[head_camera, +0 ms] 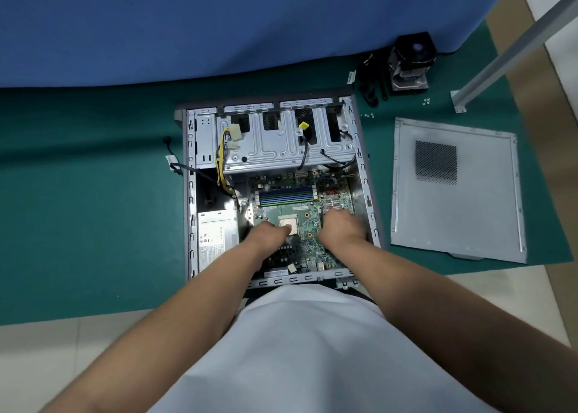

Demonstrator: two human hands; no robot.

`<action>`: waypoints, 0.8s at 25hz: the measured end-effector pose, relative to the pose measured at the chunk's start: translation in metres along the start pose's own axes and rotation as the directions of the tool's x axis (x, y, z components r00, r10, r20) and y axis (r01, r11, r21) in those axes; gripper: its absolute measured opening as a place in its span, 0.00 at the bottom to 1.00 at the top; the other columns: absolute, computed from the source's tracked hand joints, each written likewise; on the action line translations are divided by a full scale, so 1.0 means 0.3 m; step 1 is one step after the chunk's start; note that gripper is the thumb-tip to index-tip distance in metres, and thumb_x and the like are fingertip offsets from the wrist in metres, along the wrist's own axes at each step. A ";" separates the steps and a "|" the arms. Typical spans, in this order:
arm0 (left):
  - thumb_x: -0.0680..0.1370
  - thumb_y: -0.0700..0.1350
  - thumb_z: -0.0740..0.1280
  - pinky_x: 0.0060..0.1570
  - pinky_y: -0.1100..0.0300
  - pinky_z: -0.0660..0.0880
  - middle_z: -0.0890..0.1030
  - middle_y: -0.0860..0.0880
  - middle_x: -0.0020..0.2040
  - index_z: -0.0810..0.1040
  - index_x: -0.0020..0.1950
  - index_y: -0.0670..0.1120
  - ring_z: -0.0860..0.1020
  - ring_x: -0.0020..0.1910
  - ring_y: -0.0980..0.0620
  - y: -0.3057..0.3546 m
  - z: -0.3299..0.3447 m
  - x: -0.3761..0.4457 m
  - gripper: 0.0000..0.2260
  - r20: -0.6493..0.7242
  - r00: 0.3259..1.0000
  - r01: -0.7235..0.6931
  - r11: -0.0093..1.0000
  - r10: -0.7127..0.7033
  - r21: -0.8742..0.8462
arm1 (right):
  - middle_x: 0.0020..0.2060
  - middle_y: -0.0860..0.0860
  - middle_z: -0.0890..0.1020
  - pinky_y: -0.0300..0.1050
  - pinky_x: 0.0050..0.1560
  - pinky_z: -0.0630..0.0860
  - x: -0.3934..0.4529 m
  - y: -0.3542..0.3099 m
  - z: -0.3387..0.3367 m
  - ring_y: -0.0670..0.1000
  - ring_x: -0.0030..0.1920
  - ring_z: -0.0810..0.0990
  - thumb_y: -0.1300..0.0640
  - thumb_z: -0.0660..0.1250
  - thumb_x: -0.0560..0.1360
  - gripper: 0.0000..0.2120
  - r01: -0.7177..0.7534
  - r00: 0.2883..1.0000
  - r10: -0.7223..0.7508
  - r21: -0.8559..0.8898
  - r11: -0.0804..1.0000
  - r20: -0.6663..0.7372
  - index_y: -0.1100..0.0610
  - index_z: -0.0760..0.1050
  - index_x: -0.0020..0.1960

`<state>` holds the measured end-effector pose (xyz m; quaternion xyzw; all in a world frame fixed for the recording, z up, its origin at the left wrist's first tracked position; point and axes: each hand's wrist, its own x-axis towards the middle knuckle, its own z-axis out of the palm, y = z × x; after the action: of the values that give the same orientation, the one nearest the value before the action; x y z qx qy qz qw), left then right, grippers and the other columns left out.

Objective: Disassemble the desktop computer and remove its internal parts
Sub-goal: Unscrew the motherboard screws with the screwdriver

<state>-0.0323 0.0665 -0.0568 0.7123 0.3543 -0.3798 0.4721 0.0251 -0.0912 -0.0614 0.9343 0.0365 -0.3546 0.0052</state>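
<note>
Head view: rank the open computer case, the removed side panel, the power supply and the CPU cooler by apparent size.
1. computer case
2. side panel
3. power supply
4. CPU cooler

The last two look close, and the cooler sits farther from the camera, so their order is unsure.

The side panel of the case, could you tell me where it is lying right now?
In the head view, the side panel lies flat on the green mat, right of the open computer case.
</note>
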 end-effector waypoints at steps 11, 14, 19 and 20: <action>0.82 0.52 0.66 0.65 0.51 0.67 0.71 0.43 0.76 0.70 0.76 0.44 0.70 0.73 0.41 -0.012 0.002 0.006 0.24 -0.014 1.000 0.016 0.996 -0.018 -0.091 | 0.40 0.53 0.78 0.45 0.38 0.76 0.014 0.003 0.020 0.57 0.43 0.80 0.58 0.70 0.76 0.11 -0.007 1.000 0.007 0.022 1.000 -0.025 0.55 0.71 0.38; 0.82 0.50 0.66 0.68 0.49 0.66 0.70 0.44 0.77 0.70 0.76 0.45 0.69 0.74 0.41 -0.012 -0.002 0.002 0.24 -0.026 0.999 0.028 0.987 -0.032 -0.160 | 0.36 0.52 0.77 0.44 0.37 0.75 0.017 0.007 0.024 0.57 0.41 0.80 0.57 0.71 0.76 0.14 -0.012 0.999 0.013 0.026 1.000 -0.039 0.54 0.69 0.36; 0.81 0.49 0.66 0.65 0.51 0.66 0.73 0.45 0.74 0.73 0.73 0.46 0.71 0.71 0.43 -0.011 -0.006 0.001 0.20 -0.032 0.999 0.009 0.972 -0.017 -0.234 | 0.35 0.53 0.78 0.45 0.38 0.78 0.020 0.013 0.022 0.56 0.39 0.81 0.55 0.71 0.77 0.14 -0.017 0.998 0.021 0.070 0.997 -0.065 0.55 0.70 0.36; 0.81 0.49 0.66 0.65 0.51 0.66 0.73 0.45 0.74 0.74 0.72 0.46 0.71 0.71 0.43 -0.009 -0.006 0.001 0.20 -0.036 0.999 0.009 0.971 -0.018 -0.240 | 0.37 0.53 0.80 0.46 0.40 0.80 0.022 0.013 0.021 0.56 0.40 0.82 0.55 0.71 0.77 0.14 -0.020 0.997 0.026 0.085 0.996 -0.067 0.56 0.71 0.36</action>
<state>-0.0342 0.0691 -0.0577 0.6548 0.4113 -0.3240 0.5451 0.0260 -0.0948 -0.0705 0.9456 0.0109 -0.3236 -0.0314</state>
